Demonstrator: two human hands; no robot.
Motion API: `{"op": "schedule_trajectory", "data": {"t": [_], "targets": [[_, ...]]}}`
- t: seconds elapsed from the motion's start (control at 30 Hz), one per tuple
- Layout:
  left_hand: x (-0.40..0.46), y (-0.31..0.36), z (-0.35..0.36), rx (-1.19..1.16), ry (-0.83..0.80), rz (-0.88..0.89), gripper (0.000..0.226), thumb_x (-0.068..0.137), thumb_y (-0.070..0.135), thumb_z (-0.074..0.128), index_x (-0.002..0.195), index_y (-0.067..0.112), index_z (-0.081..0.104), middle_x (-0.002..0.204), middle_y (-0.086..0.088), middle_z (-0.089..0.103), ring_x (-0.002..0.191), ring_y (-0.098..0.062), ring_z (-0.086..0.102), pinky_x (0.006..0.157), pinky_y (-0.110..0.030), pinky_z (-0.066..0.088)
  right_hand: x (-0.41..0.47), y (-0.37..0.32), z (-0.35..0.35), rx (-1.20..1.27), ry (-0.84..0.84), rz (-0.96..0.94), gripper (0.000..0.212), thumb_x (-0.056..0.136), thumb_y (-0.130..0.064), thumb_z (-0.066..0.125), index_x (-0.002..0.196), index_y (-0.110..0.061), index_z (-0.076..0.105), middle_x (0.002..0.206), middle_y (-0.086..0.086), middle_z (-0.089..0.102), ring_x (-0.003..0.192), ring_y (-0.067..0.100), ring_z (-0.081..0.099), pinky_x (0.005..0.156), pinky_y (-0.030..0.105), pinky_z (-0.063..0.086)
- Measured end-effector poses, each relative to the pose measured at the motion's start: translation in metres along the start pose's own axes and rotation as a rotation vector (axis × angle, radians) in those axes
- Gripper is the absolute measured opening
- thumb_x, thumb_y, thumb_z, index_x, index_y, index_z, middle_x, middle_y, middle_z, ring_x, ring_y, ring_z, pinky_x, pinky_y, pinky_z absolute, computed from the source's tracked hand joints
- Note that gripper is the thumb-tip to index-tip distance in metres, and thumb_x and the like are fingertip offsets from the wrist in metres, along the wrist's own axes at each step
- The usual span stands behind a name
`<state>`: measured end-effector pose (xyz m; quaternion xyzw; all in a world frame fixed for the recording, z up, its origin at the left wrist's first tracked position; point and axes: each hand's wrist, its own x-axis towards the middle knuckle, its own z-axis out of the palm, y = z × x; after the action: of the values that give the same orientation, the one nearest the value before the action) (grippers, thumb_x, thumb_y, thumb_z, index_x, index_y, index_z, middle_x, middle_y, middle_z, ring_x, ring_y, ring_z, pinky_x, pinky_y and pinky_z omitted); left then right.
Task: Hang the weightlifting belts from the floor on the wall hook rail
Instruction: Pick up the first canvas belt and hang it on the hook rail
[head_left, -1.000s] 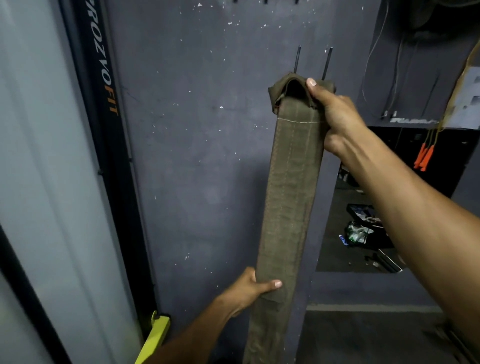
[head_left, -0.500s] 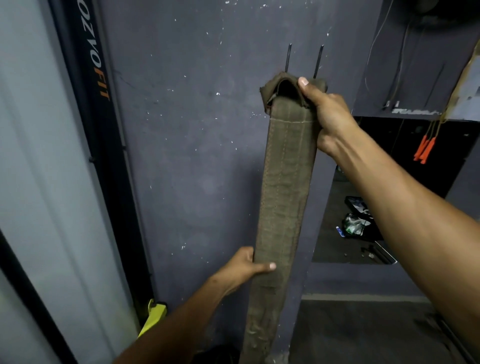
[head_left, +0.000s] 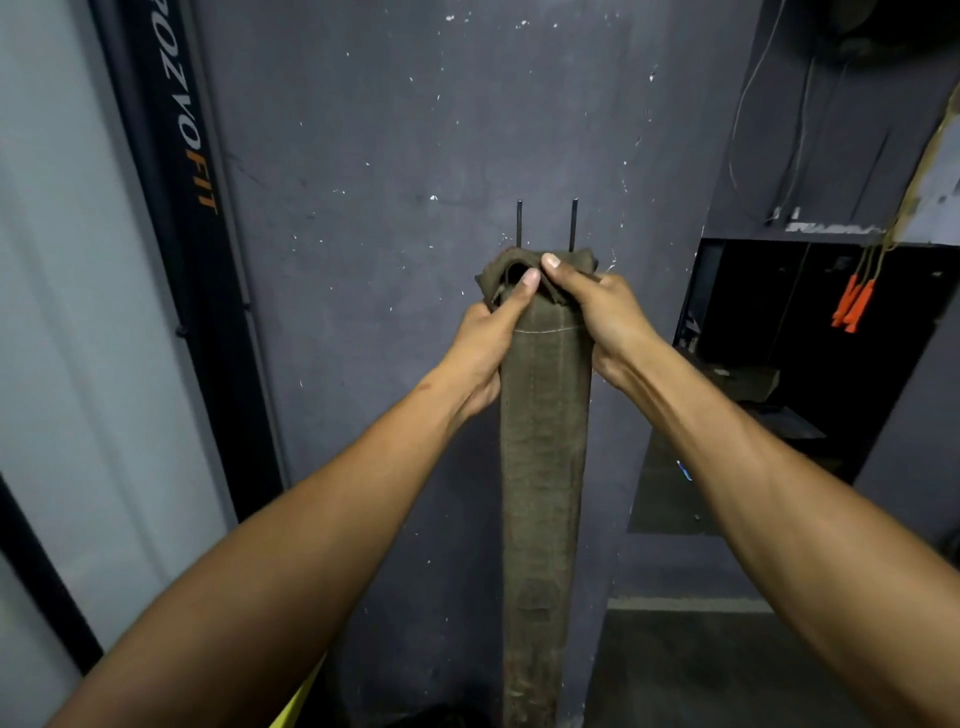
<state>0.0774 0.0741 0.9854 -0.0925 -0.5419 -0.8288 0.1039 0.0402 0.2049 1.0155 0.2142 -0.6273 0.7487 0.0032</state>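
Since the earlier frames the left hand (head_left: 483, 345) has left the belt's lower stretch, where it pinched the edge, and come up to join the right hand (head_left: 605, 317) at the top. Both now grip the folded upper end of the olive canvas weightlifting belt (head_left: 543, 467), the left hand's fingers (head_left: 529, 280) curled over the fold from its left side and the right hand's thumb pressed on the crest from the right, so each is closed on the fabric and neither is free. That fold sits just under two thin dark metal prongs (head_left: 546, 226) standing up against the grey wall (head_left: 363, 208), which I take to be part of the hook rail; whether the loop is already caught on them cannot be told, since the cloth hides their lower ends. Holding the loop from both sides probably spreads its opening and keeps it square to the prongs, which one hand alone would struggle to do with limp webbing. Below the hands the belt hangs straight down the wall, its lower end reaching toward the floor (head_left: 727, 675) at the frame's bottom edge. Orange-handled cords (head_left: 852, 306) hang at the right.
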Motion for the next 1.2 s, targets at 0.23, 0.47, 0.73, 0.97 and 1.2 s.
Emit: {"op": "schedule_trajectory", "data": {"t": [0.23,0.47,0.73,0.97,1.2], "targets": [[0.013,-0.007,-0.008,0.009,0.093,0.101,0.027,0.098,0.003,0.063,0.122,-0.009,0.066,0.111,-0.031,0.073,0.091,-0.035,0.075,0.086,-0.049,0.063,0.003,0.01,-0.013,-0.275,-0.072,-0.107,0.04,0.101,-0.049,0.061,0.12,-0.017,0.075,0.116,-0.001,0.08,0.111,0.014,0.075,0.101,0.035,0.057],[0.018,0.003,-0.003,0.034,0.087,0.138,0.03,0.1,-0.001,0.056,0.126,-0.014,0.06,0.112,-0.03,0.069,0.098,-0.038,0.07,0.091,-0.055,0.06,-0.04,0.087,-0.024,-0.154,-0.128,-0.153,0.052,0.092,-0.009,0.077,0.131,-0.033,0.054,0.127,-0.006,0.071,0.116,0.007,0.071,0.101,0.035,0.059],[0.014,-0.009,-0.002,0.086,0.053,0.106,0.03,0.098,-0.002,0.059,0.124,-0.017,0.059,0.108,-0.031,0.067,0.096,-0.04,0.067,0.092,-0.064,0.056,-0.06,0.14,-0.033,0.039,-0.076,0.057,0.024,0.091,-0.008,0.076,0.114,-0.007,0.073,0.113,0.012,0.08,0.105,0.026,0.077,0.091,0.039,0.063],[0.02,0.008,0.003,0.055,0.049,0.104,0.022,0.098,-0.002,0.06,0.118,-0.007,0.066,0.099,-0.023,0.071,0.09,-0.036,0.069,0.09,-0.063,0.057,-0.101,0.209,-0.035,-0.001,-0.026,0.271,0.022,0.09,-0.018,0.079,0.112,-0.013,0.076,0.11,0.008,0.081,0.106,0.026,0.077,0.089,0.036,0.063],[0.021,0.01,-0.001,0.072,0.04,0.112,0.013,0.099,-0.001,0.059,0.108,-0.002,0.069,0.094,-0.02,0.072,0.083,-0.031,0.072,0.084,-0.056,0.06,-0.116,0.235,-0.046,0.03,-0.154,0.395,0.041,0.081,-0.012,0.084,0.121,-0.013,0.071,0.119,0.006,0.079,0.109,0.021,0.076,0.09,0.033,0.062]]}}
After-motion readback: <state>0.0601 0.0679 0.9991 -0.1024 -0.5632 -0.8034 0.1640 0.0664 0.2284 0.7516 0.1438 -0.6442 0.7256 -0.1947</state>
